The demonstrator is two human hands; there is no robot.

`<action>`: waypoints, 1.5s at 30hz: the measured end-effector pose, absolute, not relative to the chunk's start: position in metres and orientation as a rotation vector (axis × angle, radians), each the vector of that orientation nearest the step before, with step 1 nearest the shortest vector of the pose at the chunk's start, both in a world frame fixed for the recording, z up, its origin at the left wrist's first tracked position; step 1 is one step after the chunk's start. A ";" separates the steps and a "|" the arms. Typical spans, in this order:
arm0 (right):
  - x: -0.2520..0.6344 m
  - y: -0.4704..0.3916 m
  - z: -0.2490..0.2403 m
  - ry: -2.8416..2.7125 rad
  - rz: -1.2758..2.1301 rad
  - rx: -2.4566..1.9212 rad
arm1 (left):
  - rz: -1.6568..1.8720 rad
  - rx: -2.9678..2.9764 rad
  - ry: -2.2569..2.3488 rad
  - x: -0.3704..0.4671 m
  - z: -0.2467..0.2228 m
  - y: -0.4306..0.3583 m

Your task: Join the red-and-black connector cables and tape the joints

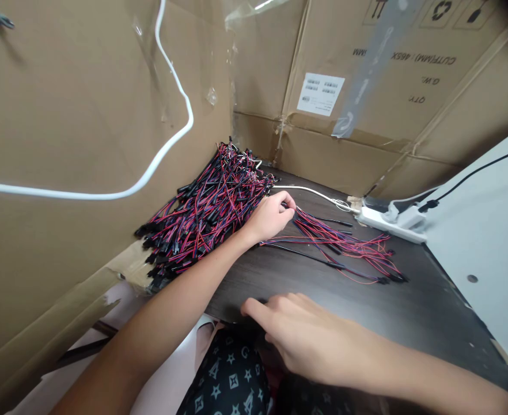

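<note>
My left hand [273, 216] reaches over the table at the edge of a large heap of thin red and dark wires [215, 202] with black connectors. Its thumb and index finger are pinched at the near end of a smaller bunch of wires [336, 233], which fans out to the right; the exact grip point is partly hidden by the fingers. My right hand [306, 334] hovers by the table's front edge, palm down. Its index finger sticks out and the others are loosely bent, partly out of sight. I see nothing in it.
Cardboard walls [258, 75] enclose the left and back of the dark tabletop [254, 276]. A white power strip [392, 225] with plugs lies at the back right, against a white panel [487, 230]. A thick white cable [150, 170] hangs across the left.
</note>
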State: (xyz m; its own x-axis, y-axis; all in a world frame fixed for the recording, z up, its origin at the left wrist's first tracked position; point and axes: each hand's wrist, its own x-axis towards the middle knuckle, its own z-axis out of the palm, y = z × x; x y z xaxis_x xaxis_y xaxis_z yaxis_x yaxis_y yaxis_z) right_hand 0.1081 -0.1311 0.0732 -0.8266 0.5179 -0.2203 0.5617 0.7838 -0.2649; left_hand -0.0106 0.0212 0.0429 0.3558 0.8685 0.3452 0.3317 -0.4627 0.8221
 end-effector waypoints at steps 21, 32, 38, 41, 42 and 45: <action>0.099 -0.144 0.072 2.892 -0.395 0.703 | 1.038 1.994 1.074 -0.010 0.042 0.020; 0.095 -0.145 0.054 2.911 0.110 0.878 | 1.027 1.995 1.057 -0.010 0.044 0.018; 0.114 -0.118 0.077 3.041 0.080 1.094 | 1.055 1.888 1.028 -0.011 0.044 0.021; 0.134 -0.080 0.085 3.171 0.067 1.512 | 1.089 1.722 0.960 -0.009 0.046 0.022; 0.141 -0.066 0.085 3.236 0.030 1.633 | 1.080 1.668 0.920 -0.009 0.047 0.022; 0.158 -0.030 0.076 3.384 -0.093 1.889 | 1.015 1.551 0.784 -0.006 0.048 0.020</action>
